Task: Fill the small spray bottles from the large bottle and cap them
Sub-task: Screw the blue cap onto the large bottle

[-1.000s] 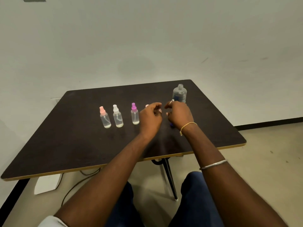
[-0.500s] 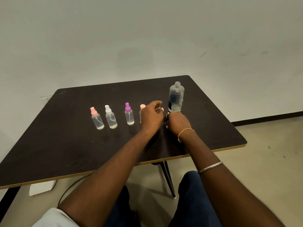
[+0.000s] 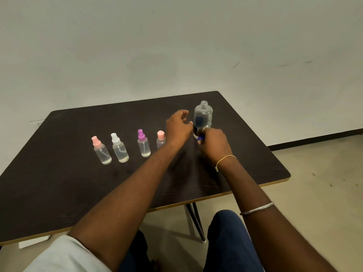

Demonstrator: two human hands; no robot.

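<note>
While both arms reach over the near edge of the dark table (image 3: 59,193), the big clear bottle (image 3: 203,116) stands upright and uncapped toward the far right corner. Just in front of it, the right hand (image 3: 215,145) is curled shut, knuckles up, gripping a small blue piece (image 3: 200,138) whose tip shows at the thumb; what that piece is cannot be told, and whether a small bottle sits under the fist is hidden. Beside it, the left hand (image 3: 177,127) is loosely curled, fingers bent toward the big bottle, with a bit of pink (image 3: 191,122) at its fingertips; whether it pinches anything cannot be told. Left of the hands, four small spray bottles stand upright in a row across the middle of the table, all capped: a pink-capped one (image 3: 161,140) half hidden behind the left wrist, a purple one (image 3: 143,144), a white one (image 3: 119,149) and another pink (image 3: 101,151) at the left end.
</note>
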